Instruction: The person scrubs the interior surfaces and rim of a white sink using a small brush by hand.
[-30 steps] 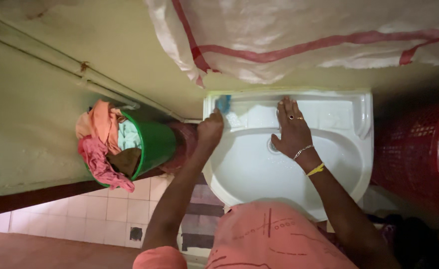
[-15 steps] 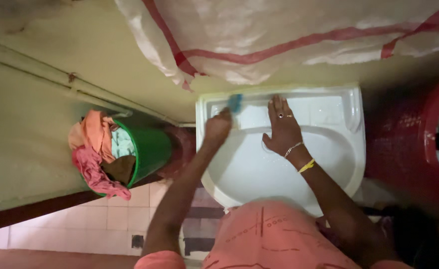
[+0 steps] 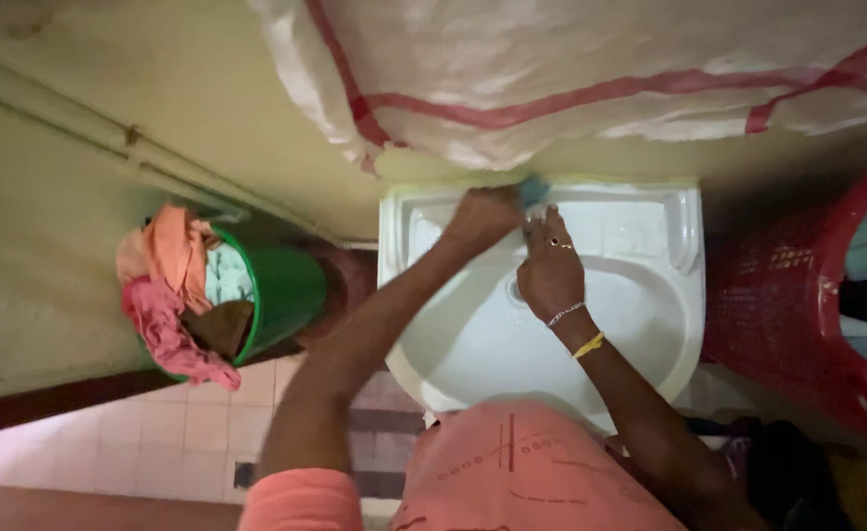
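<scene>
One white wash basin [image 3: 650,324] fills the middle right of the frame, and both of the person's hands meet at its back ledge in the upper centre. The left hand [image 3: 478,218] is curled into a closed fist at the rim, its fingers wrapped on one small blue scrubber [image 3: 533,188] that shows only as a patch just past the knuckles, resting against the ledge. The left forearm runs down and to the left toward the lower centre, ending in a salmon sleeve. The right hand [image 3: 549,265] lies just beside the left, palm down on the basin with fingers stretched toward the scrubber; whether its fingertips grip the scrubber or only press beside it cannot be told. It wears one ring, and two bands at the wrist, one pale and one yellow. At the left of the frame stands one green bucket [image 3: 291,290] stuffed with cloths [image 3: 173,285] in orange, pink and pale green. One red plastic basket [image 3: 787,295] sits at the right edge, touching the basin's side. One white sack with red stripes [image 3: 591,69] spans the top of the frame.
</scene>
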